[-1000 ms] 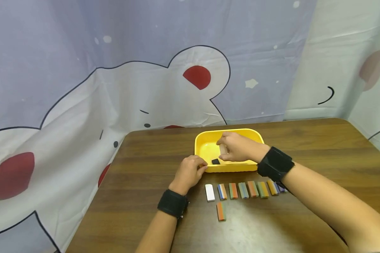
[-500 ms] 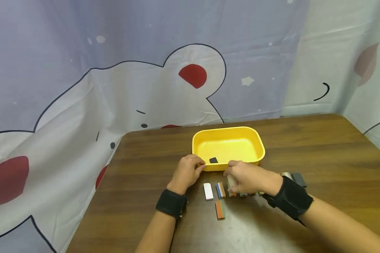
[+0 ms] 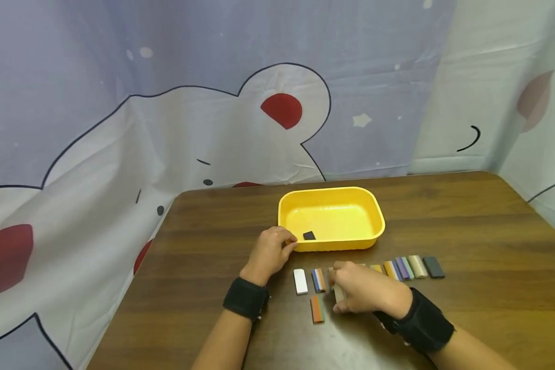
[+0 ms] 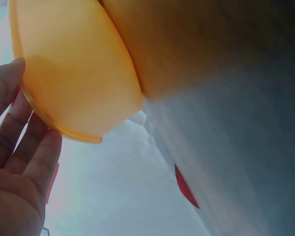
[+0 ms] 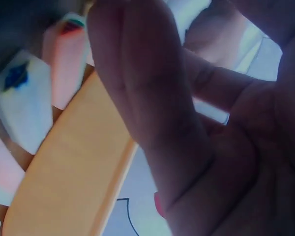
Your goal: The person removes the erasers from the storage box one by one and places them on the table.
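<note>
Holding a block beside the row

Gripping a small beige block (image 3: 338,293), the right hand (image 3: 365,295) rests on the desk (image 3: 467,303) just beside the orange-green block (image 3: 317,309). The left hand (image 3: 270,252), fingers curled, pinches the yellow tray (image 3: 379,218) rim; a black piece (image 3: 309,235) lies inside.

A brown wooden worktop (image 3: 467,216) carries everything, with a printed cloth backdrop (image 3: 166,103) hanging behind it from nine o'clock round to three o'clock. The cloth is pale lilac with a white cartoon animal outlined in black, red patches on its ear and cheeks. At the twelve o'clock part of the worktop, a small black piece (image 3: 309,235) lies apart from the coloured row.
</note>
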### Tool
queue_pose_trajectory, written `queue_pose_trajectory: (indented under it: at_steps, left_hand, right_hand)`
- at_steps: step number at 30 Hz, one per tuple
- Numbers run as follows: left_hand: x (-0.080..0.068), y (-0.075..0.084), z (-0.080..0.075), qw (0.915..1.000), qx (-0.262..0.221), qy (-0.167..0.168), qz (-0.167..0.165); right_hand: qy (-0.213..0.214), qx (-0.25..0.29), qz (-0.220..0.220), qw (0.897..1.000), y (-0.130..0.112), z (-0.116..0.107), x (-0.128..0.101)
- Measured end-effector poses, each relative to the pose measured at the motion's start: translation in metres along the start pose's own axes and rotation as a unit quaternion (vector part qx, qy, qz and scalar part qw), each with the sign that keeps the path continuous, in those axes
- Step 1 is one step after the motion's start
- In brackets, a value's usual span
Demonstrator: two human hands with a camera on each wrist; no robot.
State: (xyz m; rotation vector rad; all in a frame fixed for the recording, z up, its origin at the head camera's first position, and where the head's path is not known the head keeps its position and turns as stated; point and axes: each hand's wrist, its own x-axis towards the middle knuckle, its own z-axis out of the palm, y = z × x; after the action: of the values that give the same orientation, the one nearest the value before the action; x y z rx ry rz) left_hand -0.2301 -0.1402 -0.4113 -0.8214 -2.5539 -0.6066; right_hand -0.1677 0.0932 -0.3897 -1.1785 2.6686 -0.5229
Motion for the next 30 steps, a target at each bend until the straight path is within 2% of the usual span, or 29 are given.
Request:
queue_pose_trajectory:
  at_steps: [9,15,21,30]
  left_hand:
    - [-0.004,0.001,-0.002,0.9999,-0.007,-0.001,-0.011]
    - [-0.007,0.004,0.002,0.9999,-0.011,-0.001,0.004]
    - [-0.007,0.004,0.001,0.9997,-0.022,0.005,0.001]
    - [0.001,0.002,-0.001,0.9999,-0.016,-0.001,-0.006]
  right_hand:
    - [-0.03,-0.007,-0.013,0.999,0.001,0.013,0.006]
    - [-0.041,-0.007,0.019,0.999,-0.002,0.023,0.001]
    - [-0.02,-0.004,0.014,1.0,-0.002,0.026,-0.001]
    - [-0.009,-0.001,0.022,1.0,0.004,0.022,0.003]
